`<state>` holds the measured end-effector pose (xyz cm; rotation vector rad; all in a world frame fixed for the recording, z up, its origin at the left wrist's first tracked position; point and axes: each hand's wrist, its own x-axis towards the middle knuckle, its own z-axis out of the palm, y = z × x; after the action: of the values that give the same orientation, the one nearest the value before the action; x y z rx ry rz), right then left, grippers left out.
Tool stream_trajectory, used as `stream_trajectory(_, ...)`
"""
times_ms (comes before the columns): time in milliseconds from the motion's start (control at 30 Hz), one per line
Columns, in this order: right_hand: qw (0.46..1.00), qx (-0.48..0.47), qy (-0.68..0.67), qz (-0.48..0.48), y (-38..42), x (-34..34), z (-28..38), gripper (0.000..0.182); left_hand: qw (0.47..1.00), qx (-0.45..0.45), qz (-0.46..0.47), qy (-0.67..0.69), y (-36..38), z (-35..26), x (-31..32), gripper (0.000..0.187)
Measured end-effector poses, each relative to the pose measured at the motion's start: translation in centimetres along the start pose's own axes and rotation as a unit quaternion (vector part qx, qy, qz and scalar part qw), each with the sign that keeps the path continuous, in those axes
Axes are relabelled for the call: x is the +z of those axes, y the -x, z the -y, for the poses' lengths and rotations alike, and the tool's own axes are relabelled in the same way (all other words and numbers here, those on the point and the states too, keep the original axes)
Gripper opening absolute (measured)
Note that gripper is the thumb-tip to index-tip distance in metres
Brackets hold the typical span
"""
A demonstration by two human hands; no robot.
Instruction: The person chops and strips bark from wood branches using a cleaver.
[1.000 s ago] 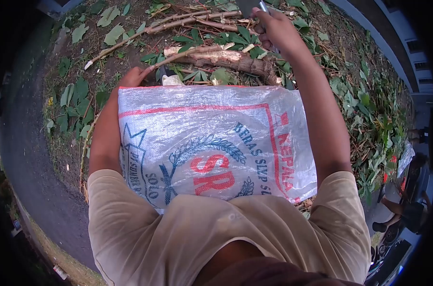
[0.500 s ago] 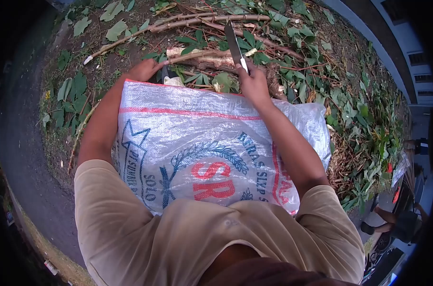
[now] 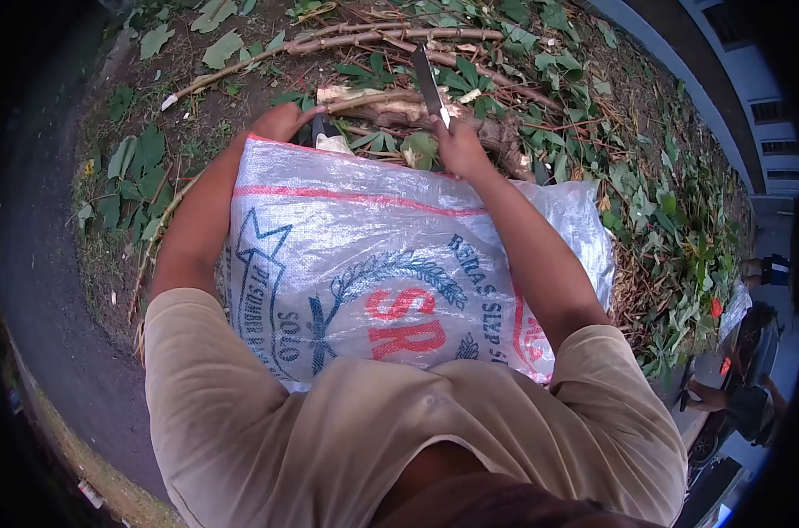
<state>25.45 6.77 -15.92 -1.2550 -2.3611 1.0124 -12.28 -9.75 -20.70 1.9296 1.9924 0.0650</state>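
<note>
My right hand (image 3: 461, 148) is closed around the pale handle of a large knife (image 3: 427, 81), whose dark blade points up and away from me. My left hand (image 3: 280, 121) grips the near end of a peeled-looking stick (image 3: 364, 101), thumb laid along it. The stick lies across a thick, rough-barked log (image 3: 483, 132), and its far end comes close to the blade. Below the left hand, a dark object with a pale piece (image 3: 333, 143) shows in part at the sack's edge. A white woven sack (image 3: 373, 238) with red and blue print covers my lap.
Long cut branches (image 3: 355, 40) lie beyond the log among scattered green leaves (image 3: 654, 211). Wood chips (image 3: 641, 299) cover the ground at the right. A paved path (image 3: 47, 282) runs along the left. Another person (image 3: 742, 409) is at the far right, near a motorcycle.
My left hand and the sack have shifted slightly right in the view. The knife has moved a little down and left, still in my right hand.
</note>
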Motion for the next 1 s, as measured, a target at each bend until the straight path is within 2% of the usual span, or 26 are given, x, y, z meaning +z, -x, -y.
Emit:
stream_trajectory(33, 0.999, 0.026, -0.016, 0.039, -0.4, -1.3, 1.6, 0.045, 0.991, -0.106, 0.015, 0.084, -1.1, -0.7, -1.0, 0.064)
stream_trajectory(67, 0.976, 0.112, -0.15, 0.107, -1.4, -3.1, 2.8, 0.043, 0.987, -0.133, 0.021, 0.085, -0.2, -1.5, -0.7, 0.067)
stream_trajectory(100, 0.919, 0.213, -0.285, 0.167, -0.5, -4.9, 4.6, 0.042, 0.987, -0.11, -0.001, 0.119, 1.4, -3.5, -1.7, 0.072)
stream_trajectory(133, 0.93, 0.221, -0.257, 0.144, -0.6, -6.4, 6.5, 0.038, 0.985, -0.112, -0.035, 0.13, 1.3, -3.6, -2.1, 0.079)
stream_trajectory(167, 0.91, 0.233, -0.307, 0.153, -1.1, -7.8, 7.7, 0.038, 0.981, -0.112, -0.069, 0.14, 1.1, -3.8, -2.5, 0.088)
stream_trajectory(200, 0.886, 0.247, -0.355, 0.165, -1.3, -8.8, 8.6, 0.038, 0.981, -0.112, -0.073, 0.141, 0.3, -3.2, -3.0, 0.088)
stream_trajectory(267, 0.894, 0.235, -0.347, 0.158, -0.9, -10.1, 10.2, 0.038, 0.977, -0.136, -0.002, 0.163, -0.1, -2.6, -3.3, 0.087)
stream_trajectory(333, 0.902, 0.22, -0.342, 0.148, -0.8, -10.0, 9.4, 0.038, 0.969, -0.163, 0.021, 0.186, 0.0, -3.5, -3.8, 0.087)
stream_trajectory(400, 0.888, 0.243, -0.358, 0.159, -0.3, -8.1, 6.3, 0.04, 0.977, -0.148, 0.014, 0.15, 0.2, -3.7, -2.8, 0.082)
stream_trajectory(433, 0.894, 0.251, -0.339, 0.147, 1.1, -6.2, 4.8, 0.043, 0.988, -0.094, 0.004, 0.119, 0.5, -2.6, -1.5, 0.08)
stream_trajectory(500, 0.916, 0.199, -0.338, 0.077, 3.4, -0.6, 0.2, 0.047, 0.994, -0.016, -0.049, 0.101, 0.4, -0.5, 0.9, 0.081)
stream_trajectory(567, 0.929, 0.181, -0.32, 0.048, 3.8, 0.6, -0.1, 0.048, 0.987, -0.084, -0.026, 0.134, 0.0, -1.8, -0.2, 0.084)
stream_trajectory(600, 0.898, 0.207, -0.381, 0.075, 3.0, -0.3, 0.7, 0.049, 0.988, -0.081, -0.02, 0.133, 0.2, -2.6, -0.6, 0.084)
stream_trajectory(667, 0.815, 0.261, -0.509, 0.092, 1.6, -2.8, 2.3, 0.048, 0.978, -0.136, 0.028, 0.158, 0.2, -3.0, -1.2, 0.082)
stream_trajectory(700, 0.765, 0.284, -0.571, 0.091, 0.6, -4.7, 3.5, 0.047, 0.983, -0.114, 0.006, 0.143, 0.0, -1.7, -0.5, 0.081)
stream_trajectory(733, 0.773, 0.239, -0.587, 0.043, 0.4, -7.2, 5.9, 0.047, 0.987, -0.092, -0.016, 0.127, 0.0, -0.4, 0.3, 0.081)
stream_trajectory(767, 0.786, 0.15, -0.6, 0.022, -0.2, -10.1, 7.5, 0.046, 0.994, -0.066, 0.014, 0.083, -0.1, 0.6, 1.0, 0.043)
stream_trajectory(800, 0.817, 0.046, -0.574, -0.021, 0.4, -13.3, 10.7, 0.044, 0.996, -0.057, 0.026, 0.067, 0.1, 0.7, 1.2, 0.037)
stream_trajectory(833, 0.836, -0.078, -0.54, -0.063, 0.2, -16.1, 12.9, 0.046, 0.997, -0.047, 0.039, 0.05, 0.3, 0.8, 1.3, 0.041)
stream_trajectory(867, 0.813, -0.113, -0.542, -0.18, 1.1, -18.2, 17.2, 0.039, 0.997, -0.038, 0.051, 0.034, 0.5, 0.8, 1.5, 0.053)
stream_trajectory(900, 0.786, -0.204, -0.529, -0.245, 1.6, -19.8, 19.4, 0.041, 0.998, -0.029, 0.047, 0.022, 0.6, 0.6, 1.2, 0.054)
stream_trajectory(967, 0.753, -0.324, -0.48, -0.313, 0.9, -19.6, 19.7, 0.045, 0.999, -0.018, 0.043, 0.009, 1.2, 0.2, 1.3, 0.056)
stream_trajectory(1000, 0.756, -0.351, -0.445, -0.328, 0.1, -17.4, 17.8, 0.048, 1.0, 0.011, 0.027, -0.004, 1.7, 0.1, 1.3, 0.058)
